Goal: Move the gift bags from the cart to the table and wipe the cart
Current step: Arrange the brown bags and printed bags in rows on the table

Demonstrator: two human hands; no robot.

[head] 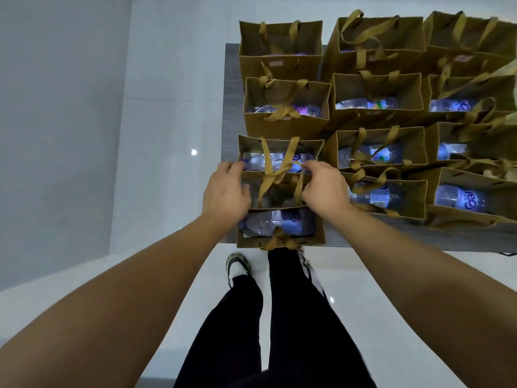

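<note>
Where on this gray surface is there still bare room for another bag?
Bare strip on the table along its near edge, right of the front bag. A thin strip on the far left edge. Elsewhere the bags stand packed. Both hands hold the left column's second bag.

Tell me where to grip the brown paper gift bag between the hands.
Probably the brown paper gift bag lifts best by its two ribbon handles, taken from above: it stands upright, mouth open, with neighbouring bags close front and back.
</note>
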